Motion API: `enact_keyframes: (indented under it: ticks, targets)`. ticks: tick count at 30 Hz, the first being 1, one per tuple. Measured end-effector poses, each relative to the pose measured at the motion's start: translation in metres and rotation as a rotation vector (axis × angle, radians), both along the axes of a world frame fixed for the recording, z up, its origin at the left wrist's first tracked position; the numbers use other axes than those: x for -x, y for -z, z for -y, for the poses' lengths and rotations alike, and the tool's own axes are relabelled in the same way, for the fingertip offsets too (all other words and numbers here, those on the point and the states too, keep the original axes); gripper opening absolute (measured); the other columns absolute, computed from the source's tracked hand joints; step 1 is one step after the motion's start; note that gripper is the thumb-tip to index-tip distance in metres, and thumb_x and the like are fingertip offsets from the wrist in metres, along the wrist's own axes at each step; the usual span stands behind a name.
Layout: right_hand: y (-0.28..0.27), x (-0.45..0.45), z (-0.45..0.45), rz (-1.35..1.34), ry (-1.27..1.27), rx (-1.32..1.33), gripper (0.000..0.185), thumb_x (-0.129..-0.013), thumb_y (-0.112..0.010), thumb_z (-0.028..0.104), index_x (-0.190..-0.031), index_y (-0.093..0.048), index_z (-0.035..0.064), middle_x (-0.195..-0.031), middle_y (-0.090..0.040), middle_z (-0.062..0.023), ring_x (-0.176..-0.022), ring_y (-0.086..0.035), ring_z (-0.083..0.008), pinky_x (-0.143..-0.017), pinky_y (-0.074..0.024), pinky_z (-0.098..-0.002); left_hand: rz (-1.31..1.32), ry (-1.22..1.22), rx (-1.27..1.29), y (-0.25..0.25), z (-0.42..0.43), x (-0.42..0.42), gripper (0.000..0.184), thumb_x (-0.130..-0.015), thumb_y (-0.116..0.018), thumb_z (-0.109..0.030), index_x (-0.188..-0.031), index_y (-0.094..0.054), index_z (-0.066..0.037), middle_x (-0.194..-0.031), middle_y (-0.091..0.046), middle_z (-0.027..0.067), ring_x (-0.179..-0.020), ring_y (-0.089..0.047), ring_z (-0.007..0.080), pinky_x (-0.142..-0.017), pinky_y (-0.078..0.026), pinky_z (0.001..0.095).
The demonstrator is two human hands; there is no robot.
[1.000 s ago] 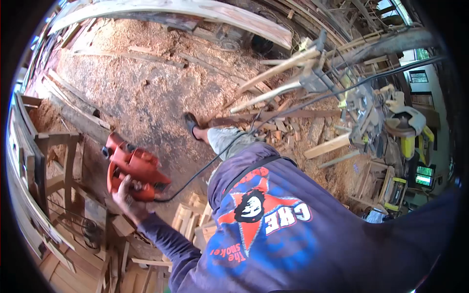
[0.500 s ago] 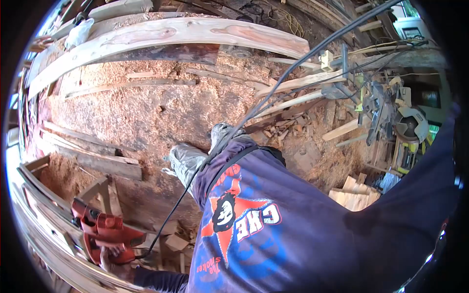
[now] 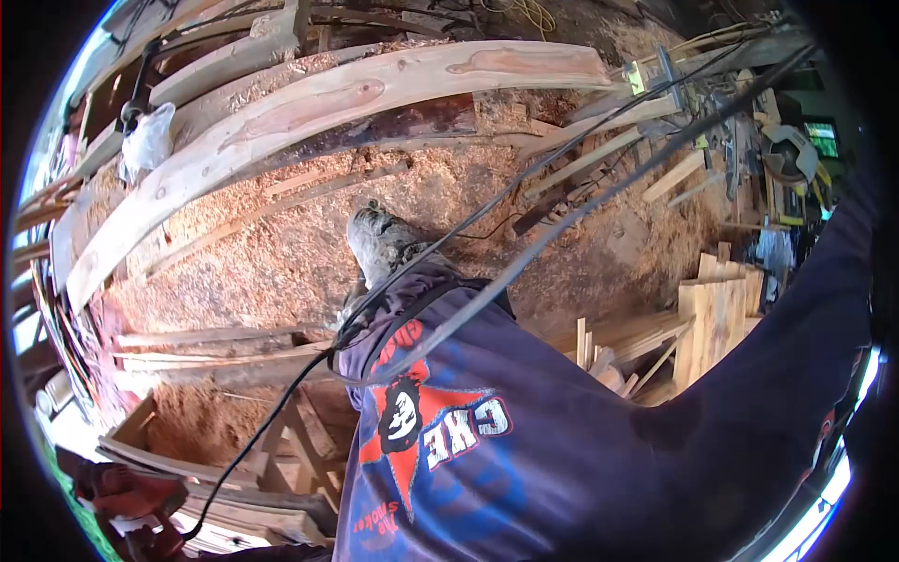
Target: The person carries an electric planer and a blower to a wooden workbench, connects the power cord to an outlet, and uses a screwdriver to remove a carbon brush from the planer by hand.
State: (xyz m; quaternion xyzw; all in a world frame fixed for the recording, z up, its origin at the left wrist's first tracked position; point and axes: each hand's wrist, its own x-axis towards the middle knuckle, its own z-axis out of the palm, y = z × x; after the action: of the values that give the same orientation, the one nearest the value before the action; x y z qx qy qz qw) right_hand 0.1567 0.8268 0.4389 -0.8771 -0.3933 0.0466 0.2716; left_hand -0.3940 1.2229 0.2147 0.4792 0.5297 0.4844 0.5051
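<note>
Single head-worn fisheye, dark round border. Looks steeply down past wearer's dark purple printed cloth shirt point(image 3: 581, 450), very close, right of left hand point(image 3: 142, 543) at lower-left edge. Brown shavings-covered floor point(image 3: 272, 244) farther off, ahead of hand; long pale curved wooden plank point(image 3: 281, 126) beyond that.

The long-sleeved shirt point(image 3: 599, 450) was dark purple, printed with a red star point(image 3: 408, 482) around a black-and-white emblem point(image 3: 403, 413), white "CHE" lettering point(image 3: 465, 432) and smaller red lettering point(image 3: 379, 518), above pale grey legwear point(image 3: 377, 242).
</note>
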Motion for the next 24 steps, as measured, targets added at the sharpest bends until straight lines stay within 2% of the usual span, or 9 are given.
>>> enact_keyframes:
  ticks: [9, 13, 14, 18, 19, 20, 21, 23, 24]
  targets:
    - [-0.148, -0.092, -0.183, 0.371, 0.022, -0.255, 0.028, -0.081, -0.076, 0.012, -0.096, -0.071, -0.011, -0.087, -0.072, -0.0185, -0.072, -0.068, -0.0236, -0.065, -0.0554, -0.0343, -0.04, 0.119, -0.199, -0.042, -0.198, -0.029, 0.045, -0.081, -0.066, -0.007, -0.124, -0.056, 0.004, -0.093, -0.063, 0.0075, -0.079, -0.06, 0.0148, -0.071, -0.053, 0.03]
    - [-0.162, -0.135, -0.263, 0.42, -0.002, -0.312, 0.029, -0.08, -0.076, 0.011, -0.096, -0.071, -0.0121, -0.087, -0.073, -0.0194, -0.072, -0.069, -0.0243, -0.065, -0.0558, -0.0348, -0.093, 0.119, -0.283, -0.073, -0.267, -0.041, 0.051, -0.08, -0.066, -0.007, -0.128, -0.055, 0.004, -0.095, -0.063, 0.0078, -0.081, -0.061, 0.0146, -0.071, -0.053, 0.0296]
    - [-0.149, -0.143, -0.27, 0.423, -0.003, -0.292, 0.029, -0.08, -0.076, 0.011, -0.096, -0.071, -0.0124, -0.087, -0.073, -0.0197, -0.072, -0.069, -0.0245, -0.065, -0.0559, -0.0349, -0.107, 0.123, -0.308, -0.079, -0.281, -0.045, 0.052, -0.08, -0.066, -0.007, -0.13, -0.055, 0.004, -0.096, -0.063, 0.0078, -0.082, -0.061, 0.0146, -0.072, -0.053, 0.0296]
    - [-0.029, -0.154, -0.285, 0.643, -0.079, 0.015, 0.042, -0.078, -0.084, 0.03, -0.086, -0.071, -0.0092, -0.079, -0.073, -0.0188, -0.061, -0.068, -0.0253, -0.058, -0.0521, -0.0356, -0.272, 0.155, -0.316, -0.083, -0.342, -0.065, 0.058, -0.079, -0.066, -0.007, -0.134, -0.054, 0.004, -0.099, -0.063, 0.0081, -0.084, -0.061, 0.0144, -0.072, -0.053, 0.0292]
    - [0.009, -0.163, -0.278, 0.3, 0.122, 0.064, 0.037, -0.085, -0.074, 0.022, -0.109, -0.064, -0.0044, -0.095, -0.072, -0.0153, -0.079, -0.068, -0.0223, -0.072, -0.0531, -0.0332, -0.293, 0.151, -0.265, -0.077, -0.359, -0.065, 0.059, -0.078, -0.066, -0.007, -0.135, -0.054, 0.004, -0.099, -0.063, 0.0081, -0.084, -0.061, 0.0143, -0.072, -0.053, 0.0292]
    - [0.033, -0.151, -0.299, 0.163, 0.085, 0.1, 0.037, -0.085, -0.074, 0.021, -0.111, -0.065, -0.0028, -0.097, -0.071, -0.0135, -0.081, -0.067, -0.0208, -0.075, -0.0527, -0.0322, -0.166, -0.002, 0.043, -0.052, -0.4, -0.042, 0.066, -0.077, -0.063, -0.005, -0.142, -0.049, 0.001, -0.084, -0.06, 0.0028, -0.071, -0.057, 0.0083, -0.065, -0.051, 0.0255]
    - [0.057, -0.138, -0.319, 0.023, 0.057, 0.139, 0.037, -0.085, -0.074, 0.021, -0.113, -0.065, -0.0013, -0.098, -0.07, -0.0117, -0.084, -0.067, -0.0193, -0.078, -0.0524, -0.0311, -0.152, 0.238, 0.048, -0.073, -0.378, -0.103, 0.066, -0.074, -0.06, -0.003, -0.139, -0.051, 0.004, -0.1, -0.062, 0.0073, -0.083, -0.061, 0.0122, -0.07, -0.052, 0.0254]
    - [0.105, -0.118, -0.362, -0.223, 0.004, 0.179, 0.035, -0.084, -0.073, 0.014, -0.115, -0.065, -0.0004, -0.098, -0.069, -0.0092, -0.089, -0.065, -0.0166, -0.082, -0.0511, -0.0306, -0.167, 0.537, 0.135, -0.071, -0.36, -0.182, 0.068, -0.069, -0.055, 0.001, -0.136, -0.053, 0.007, -0.115, -0.064, 0.0114, -0.088, -0.065, 0.0148, -0.071, -0.052, 0.0242]
    - [0.143, -0.122, -0.376, -0.21, -0.091, 0.15, 0.032, -0.082, -0.071, 0.009, -0.112, -0.064, -0.0015, -0.097, -0.068, -0.0085, -0.088, -0.064, -0.0157, -0.081, -0.0503, -0.0303, -0.138, 0.591, 0.153, -0.054, -0.362, -0.204, 0.068, -0.068, -0.055, 0.001, -0.136, -0.054, 0.007, -0.112, -0.065, 0.0105, -0.081, -0.064, 0.0131, -0.065, -0.051, 0.0236]
